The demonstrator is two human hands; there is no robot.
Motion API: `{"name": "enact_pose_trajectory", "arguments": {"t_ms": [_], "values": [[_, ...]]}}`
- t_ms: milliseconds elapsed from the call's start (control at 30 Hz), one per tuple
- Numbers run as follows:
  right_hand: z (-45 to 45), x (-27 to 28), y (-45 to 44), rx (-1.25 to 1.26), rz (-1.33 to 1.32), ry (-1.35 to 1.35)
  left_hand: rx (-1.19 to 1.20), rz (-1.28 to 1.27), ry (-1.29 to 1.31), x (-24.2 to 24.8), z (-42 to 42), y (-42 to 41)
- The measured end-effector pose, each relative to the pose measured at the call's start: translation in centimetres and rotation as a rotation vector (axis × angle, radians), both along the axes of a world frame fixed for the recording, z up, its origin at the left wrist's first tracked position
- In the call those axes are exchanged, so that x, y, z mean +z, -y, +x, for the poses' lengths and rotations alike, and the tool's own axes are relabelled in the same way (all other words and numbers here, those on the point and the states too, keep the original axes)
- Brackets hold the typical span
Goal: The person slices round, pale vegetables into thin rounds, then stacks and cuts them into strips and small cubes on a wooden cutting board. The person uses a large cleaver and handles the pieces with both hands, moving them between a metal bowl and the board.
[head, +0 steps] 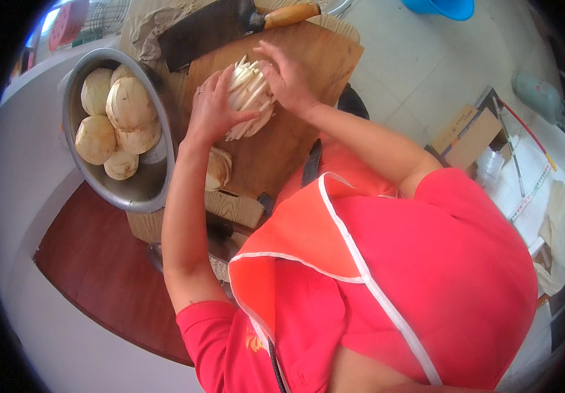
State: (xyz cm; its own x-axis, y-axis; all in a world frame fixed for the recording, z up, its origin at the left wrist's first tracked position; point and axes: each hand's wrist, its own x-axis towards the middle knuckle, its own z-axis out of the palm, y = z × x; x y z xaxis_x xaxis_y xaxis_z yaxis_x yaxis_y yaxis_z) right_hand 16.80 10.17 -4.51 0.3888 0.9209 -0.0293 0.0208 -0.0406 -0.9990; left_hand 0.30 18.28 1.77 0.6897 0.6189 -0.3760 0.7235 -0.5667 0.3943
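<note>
On the wooden cutting board (282, 142) lies a pile of pale vegetable strips (249, 96), cut thin. My left hand (216, 105), with a ring on one finger, curves around the pile's left side, thumb along its lower edge. At the upper right edge of the pile is my right hand (287, 81), its fingers apart and the thumb side against the strips. A cleaver (208, 32) with a dark blade and wooden handle lies across the far edge of the board. Partly hidden behind my left forearm is a cut vegetable piece (218, 168).
Left of the board, a metal basin (168, 172) holds several peeled round root vegetables (130, 103). A crumpled cloth (152, 32) lies by the cleaver. On the floor are a blue plastic container (442, 7), a gas cylinder (540, 98) and a cardboard box (474, 137).
</note>
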Motion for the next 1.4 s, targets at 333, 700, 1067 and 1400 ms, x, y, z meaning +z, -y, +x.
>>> {"name": "enact_pose_trajectory", "arguments": {"t_ms": [333, 700, 1067, 1400], "values": [[-1.6, -1.5, -1.3, 0.101, 0.032, 0.132, 0.005, -0.024, 0.048, 0.0, 0.0, -0.1], [-1.8, -1.9, -2.7, 0.195, 0.035, 0.162, 0.033, -0.007, 0.109, -0.1, -0.2, -0.1], [-1.1, -1.2, -2.3, 0.057, 0.098, 0.178, 0.039, -0.041, 0.037, -0.2, -0.4, -0.3], [-0.3, 2.0, 6.5, 0.479, -1.042, -0.92, 0.015, 0.062, -0.069, -0.1, 0.1, 0.8]]}}
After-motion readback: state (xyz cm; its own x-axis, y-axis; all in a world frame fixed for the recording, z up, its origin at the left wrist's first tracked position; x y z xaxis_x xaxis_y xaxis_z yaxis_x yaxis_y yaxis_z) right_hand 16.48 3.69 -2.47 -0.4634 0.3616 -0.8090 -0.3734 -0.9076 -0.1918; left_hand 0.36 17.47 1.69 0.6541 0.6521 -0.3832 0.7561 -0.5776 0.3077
